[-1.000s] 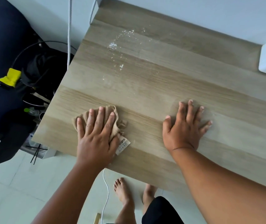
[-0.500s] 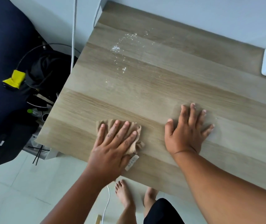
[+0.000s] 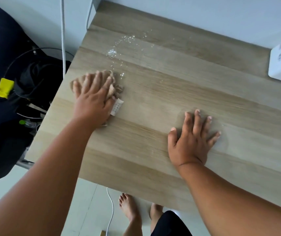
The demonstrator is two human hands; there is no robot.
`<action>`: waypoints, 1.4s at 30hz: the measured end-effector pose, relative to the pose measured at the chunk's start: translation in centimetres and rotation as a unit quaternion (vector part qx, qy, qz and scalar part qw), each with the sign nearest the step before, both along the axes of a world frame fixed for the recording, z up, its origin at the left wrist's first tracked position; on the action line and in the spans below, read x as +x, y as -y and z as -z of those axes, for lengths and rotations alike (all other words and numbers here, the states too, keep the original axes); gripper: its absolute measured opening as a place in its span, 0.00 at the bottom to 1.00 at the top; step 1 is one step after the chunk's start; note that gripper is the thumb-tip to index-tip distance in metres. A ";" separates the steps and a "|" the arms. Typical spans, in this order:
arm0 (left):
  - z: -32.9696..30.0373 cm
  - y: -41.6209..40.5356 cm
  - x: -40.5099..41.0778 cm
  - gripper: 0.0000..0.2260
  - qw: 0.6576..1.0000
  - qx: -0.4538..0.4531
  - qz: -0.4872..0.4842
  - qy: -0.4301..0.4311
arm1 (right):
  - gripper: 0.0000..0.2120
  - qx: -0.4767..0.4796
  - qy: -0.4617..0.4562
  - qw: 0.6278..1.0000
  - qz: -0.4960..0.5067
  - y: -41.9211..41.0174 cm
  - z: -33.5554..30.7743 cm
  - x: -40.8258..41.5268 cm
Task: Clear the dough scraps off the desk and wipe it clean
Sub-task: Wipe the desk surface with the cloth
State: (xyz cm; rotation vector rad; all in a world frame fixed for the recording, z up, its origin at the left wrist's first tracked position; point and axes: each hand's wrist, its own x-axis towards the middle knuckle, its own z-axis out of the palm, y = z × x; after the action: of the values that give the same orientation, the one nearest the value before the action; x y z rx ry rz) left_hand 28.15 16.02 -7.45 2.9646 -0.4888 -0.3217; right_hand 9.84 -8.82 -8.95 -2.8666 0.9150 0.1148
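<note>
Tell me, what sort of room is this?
Probably a home room, not a workshop. A wood-grain desk stands against a white wall, cables trail beside it, and the person's bare feet rest on a tiled floor. One hand presses a cloth on the desk.

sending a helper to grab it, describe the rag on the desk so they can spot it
On the light wooden desk, look near its left edge. The crumpled beige cloth lies under the flat left hand, with a white tag.
</note>
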 end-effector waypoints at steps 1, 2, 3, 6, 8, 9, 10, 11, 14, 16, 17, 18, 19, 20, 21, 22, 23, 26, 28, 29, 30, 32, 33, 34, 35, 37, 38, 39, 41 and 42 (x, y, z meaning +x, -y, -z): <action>0.0 1.0 -0.4 0.32 0.999 -0.001 0.037 0.001 | 0.35 0.000 -0.001 1.000 0.000 0.0 -0.1 0.0; 0.0 2.0 -1.3 0.32 0.997 -0.009 0.075 0.005 | 0.35 0.001 -0.001 1.000 0.001 0.0 -0.1 0.0; 0.0 2.9 -2.5 0.31 0.993 -0.021 0.112 0.011 | 0.35 0.002 0.000 1.000 0.002 -0.1 -0.1 0.0; 0.4 4.0 -7.4 0.29 0.981 -0.046 0.182 0.039 | 0.35 0.002 -0.001 1.000 0.001 0.0 -0.1 0.0; 0.6 3.2 -10.4 0.29 0.977 -0.060 0.198 0.050 | 0.35 0.001 -0.002 1.000 0.002 0.0 0.0 0.0; 0.7 2.4 -11.5 0.29 0.975 -0.064 0.204 0.052 | 0.35 -0.001 -0.001 1.000 0.000 0.0 0.0 0.0; 0.7 1.3 -12.3 0.29 0.974 -0.068 0.208 0.055 | 0.35 -0.002 0.001 1.000 0.000 0.0 0.1 0.0; 0.6 0.1 -12.8 0.29 0.973 -0.069 0.210 0.059 | 0.35 -0.002 0.002 1.000 0.000 0.1 0.1 -0.1; 0.3 -3.7 -12.0 0.28 0.981 -0.062 0.174 0.057 | 0.35 -0.005 0.003 1.000 0.003 0.2 0.3 -0.2; 0.0 -5.7 -10.0 0.30 0.991 -0.052 0.115 0.041 | 0.35 -0.006 0.004 1.000 0.002 0.1 0.3 -0.2; -0.1 -6.2 -8.8 0.30 0.995 -0.049 0.082 0.034 | 0.35 -0.007 0.004 1.000 0.001 0.1 0.3 -0.1; -0.2 -6.4 -7.3 0.31 0.997 -0.043 0.054 0.032 | 0.35 -0.007 0.003 1.000 0.002 0.1 0.3 -0.1; -0.3 -6.4 -5.8 0.32 0.998 -0.035 0.030 0.032 | 0.35 -0.005 0.004 1.000 0.002 0.1 0.3 -0.1; -0.4 -6.3 -4.1 0.33 0.999 -0.026 0.008 0.031 | 0.35 -0.004 0.005 1.000 0.003 0.0 0.3 -0.1; -0.3 -5.9 -2.3 0.33 0.999 -0.017 -0.013 0.026 | 0.35 -0.004 0.007 1.000 0.003 0.1 0.3 -0.1; -0.3 -5.5 -0.5 0.34 0.999 -0.008 -0.030 0.020 | 0.35 -0.005 0.008 1.000 0.002 0.1 0.3 -0.1; -0.2 -4.9 1.2 0.35 0.999 -0.002 -0.042 0.015 | 0.34 -0.006 0.008 1.000 0.001 0.1 0.3 -0.1; 0.1 -2.6 4.5 0.37 0.999 -0.003 -0.048 -0.001 | 0.34 -0.005 0.007 1.000 0.000 0.0 0.2 -0.1; 0.1 -1.0 4.5 0.36 1.000 -0.011 -0.020 0.003 | 0.35 -0.005 0.006 1.000 0.001 0.0 0.1 -0.1; 0.1 -0.3 3.9 0.35 1.000 -0.015 0.002 0.009 | 0.35 -0.005 0.007 1.000 0.001 0.0 0.1 -0.1; 0.2 0.2 3.0 0.34 0.999 -0.020 0.025 0.011 | 0.35 -0.006 0.008 1.000 0.001 0.0 0.1 -0.2; 0.3 0.4 0.5 0.33 0.997 -0.039 0.070 0.015 | 0.35 -0.006 0.008 1.000 0.001 0.0 0.1 -0.1; 0.4 0.2 -1.0 0.33 0.994 -0.049 0.091 0.021 | 0.35 -0.005 0.007 1.000 0.001 -0.1 0.1 -0.1; 0.5 -0.2 -2.7 0.32 0.992 -0.058 0.111 0.031 | 0.35 -0.004 0.007 1.000 0.002 -0.1 0.1 0.0; 0.7 -0.6 -4.4 0.31 0.989 -0.064 0.128 0.044 | 0.35 -0.003 0.009 1.000 0.003 -0.1 0.1 0.0; 1.0 -1.1 -8.1 0.30 0.983 -0.074 0.153 0.065 | 0.35 -0.003 0.010 1.000 0.002 0.0 0.1 0.0; 1.0 -1.0 -9.9 0.30 0.982 -0.074 0.161 0.067 | 0.34 -0.003 0.007 1.000 0.001 0.0 0.1 0.0; 1.0 -0.7 -11.5 0.30 0.981 -0.072 0.168 0.066 | 0.34 -0.003 0.005 1.000 0.000 0.0 0.1 0.0; 1.0 0.6 -14.2 0.30 0.980 -0.066 0.177 0.056 | 0.34 -0.006 0.001 1.000 -0.002 0.1 0.1 -0.1; 1.1 1.4 -15.0 0.30 0.981 -0.064 0.178 0.053 | 0.34 -0.007 0.000 1.000 -0.002 0.1 0.0 -0.1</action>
State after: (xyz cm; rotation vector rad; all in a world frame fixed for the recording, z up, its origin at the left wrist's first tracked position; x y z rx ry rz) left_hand 13.14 14.60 -8.50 2.7695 -1.0170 -0.1566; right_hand 9.75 -8.93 -9.00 -2.8811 0.9121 0.1096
